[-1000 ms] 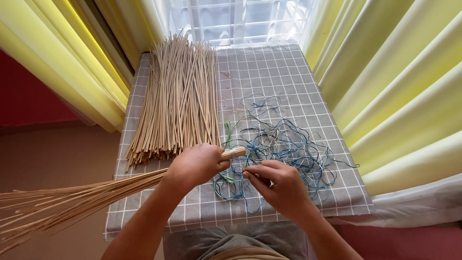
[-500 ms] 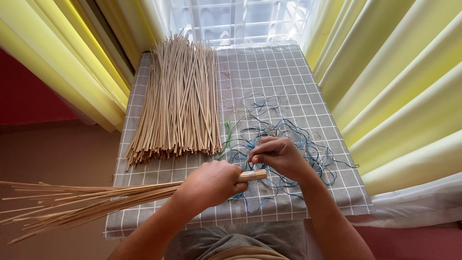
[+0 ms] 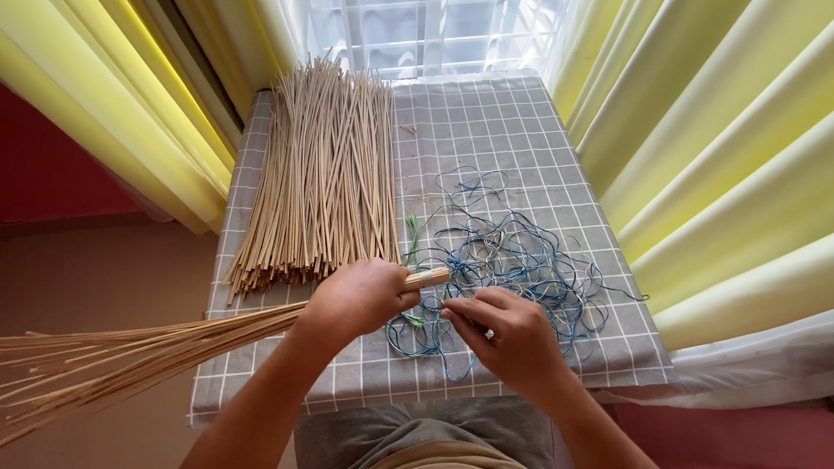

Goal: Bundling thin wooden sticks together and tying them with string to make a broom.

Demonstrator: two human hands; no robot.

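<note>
Yellow curtains (image 3: 730,174) hang on both sides, with a bright window (image 3: 426,35) straight ahead at the far end of the bench (image 3: 521,113). The bench wears a grey cloth with a white grid.

On its left half is a loose pile of pale sticks (image 3: 321,174) — long, thin, laid lengthwise, far ends near the window, near ends fanned out just above my left hand.

Right of the pile is a tangle of thin cords (image 3: 512,252), mostly blue with some green and pale strands, spread over the middle and right of the cloth. It lies near the pile, and I can't tell whether they touch.

My left hand (image 3: 360,300) is closed in a fist around a bundle of sticks (image 3: 148,347). The bundle runs from my fist out past the left edge of the bench and splays wide over the floor. Its cut ends (image 3: 430,278) poke out of the fist on the right, sitting over the near edge of the cord tangle.

My right hand (image 3: 512,334) sits just right of those cut ends, palm down, fingers curled and pinched together. Blue cord runs under and around it, but the fingertips are hidden — can't tell whether I actually have a strand pinched. Ring on one finger.

My grey-clad lap (image 3: 417,439) shows at the near bench edge.
</note>
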